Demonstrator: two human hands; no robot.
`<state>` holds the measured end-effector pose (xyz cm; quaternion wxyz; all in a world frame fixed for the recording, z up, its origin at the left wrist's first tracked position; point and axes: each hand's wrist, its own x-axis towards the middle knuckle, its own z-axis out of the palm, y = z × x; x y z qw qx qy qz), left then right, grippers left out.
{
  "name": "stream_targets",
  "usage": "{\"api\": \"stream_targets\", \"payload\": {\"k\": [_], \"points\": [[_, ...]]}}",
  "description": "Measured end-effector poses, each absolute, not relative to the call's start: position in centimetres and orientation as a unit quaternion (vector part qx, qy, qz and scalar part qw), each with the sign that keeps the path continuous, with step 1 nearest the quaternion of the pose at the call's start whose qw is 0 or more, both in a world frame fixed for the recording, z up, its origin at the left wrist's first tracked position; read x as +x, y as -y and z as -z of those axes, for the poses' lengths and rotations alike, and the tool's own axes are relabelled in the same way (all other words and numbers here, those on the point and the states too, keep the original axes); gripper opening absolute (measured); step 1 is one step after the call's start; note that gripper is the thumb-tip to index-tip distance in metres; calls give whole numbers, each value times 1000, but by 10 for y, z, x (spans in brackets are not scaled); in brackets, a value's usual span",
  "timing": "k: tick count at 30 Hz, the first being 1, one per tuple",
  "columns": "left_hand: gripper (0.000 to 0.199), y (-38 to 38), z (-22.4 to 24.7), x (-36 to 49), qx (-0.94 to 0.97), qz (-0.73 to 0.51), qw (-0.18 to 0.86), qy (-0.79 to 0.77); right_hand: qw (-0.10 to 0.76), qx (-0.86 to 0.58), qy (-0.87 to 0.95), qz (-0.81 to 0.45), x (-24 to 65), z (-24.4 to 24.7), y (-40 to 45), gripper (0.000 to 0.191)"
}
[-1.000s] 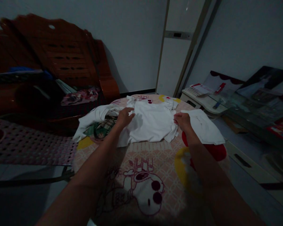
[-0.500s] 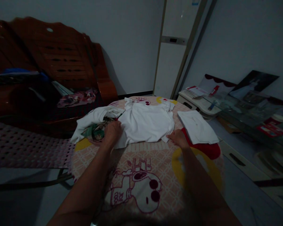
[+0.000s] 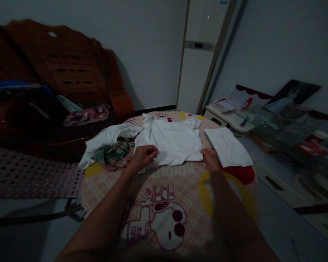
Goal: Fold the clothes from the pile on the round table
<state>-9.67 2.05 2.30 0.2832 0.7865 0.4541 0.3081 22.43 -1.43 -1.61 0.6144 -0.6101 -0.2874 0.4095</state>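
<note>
A white short-sleeved shirt (image 3: 172, 140) with ruffled sleeves lies spread on the round table, its hem toward me. My right hand (image 3: 210, 158) pinches the right corner of that hem. Over the lower left part of the shirt is my left hand (image 3: 146, 156), its fingers curled together; I see no cloth gathered in them. To the left lies a heap of clothes, with a white garment (image 3: 106, 137) and a green plaid cloth (image 3: 112, 153). A folded white garment (image 3: 228, 147) rests to the right of my right hand.
A patterned cloth (image 3: 164, 203) with a cartoon dog covers the table. Beyond it on the left is a wooden bench (image 3: 62, 69) with clothes on it. A woven lounger (image 3: 35, 174) stands at the left, and a glass-topped cabinet (image 3: 278, 134) at the right.
My left hand has moved right, from the shirt's left edge to over its lower left part. My right hand has shifted slightly right and up with the hem corner.
</note>
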Motion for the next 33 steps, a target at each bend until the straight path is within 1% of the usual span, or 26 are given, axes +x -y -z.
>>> {"api": "stream_targets", "payload": {"k": [2,4,6,8,11,13,15,20,22,24,28,30,33], "points": [[34,-15,-17,-88,803,-267,339,-410,632,-582,285,-424,224,16,14,29],[30,-13,-9,-81,828,-240,321,-393,660,-538,281,-444,226,13,14,35],[29,-14,-3,-79,852,-216,271,-394,702,-486,270,-445,232,7,14,32],[36,-14,1,-79,871,-192,229,-390,753,-443,253,-415,242,1,14,27],[50,-12,1,-80,885,-189,202,-373,806,-420,218,-357,260,-3,15,20],[54,-8,-1,-76,888,-200,200,-363,820,-424,200,-329,269,-1,15,17],[48,-4,-4,-70,891,-198,203,-354,826,-429,197,-310,274,3,15,17],[23,1,-3,-58,902,-127,163,-379,822,-441,207,-294,275,9,14,21],[23,-2,0,-59,893,-125,158,-402,821,-452,204,-283,274,9,14,22],[27,-8,3,-64,873,-150,153,-439,819,-460,206,-274,272,9,14,22],[33,-20,6,-73,819,-201,71,-532,798,-478,231,-286,265,9,14,27],[31,-23,6,-75,803,-205,45,-558,786,-487,243,-294,261,10,13,32],[22,-23,6,-74,803,-195,69,-559,776,-493,252,-303,255,10,14,35]]}}
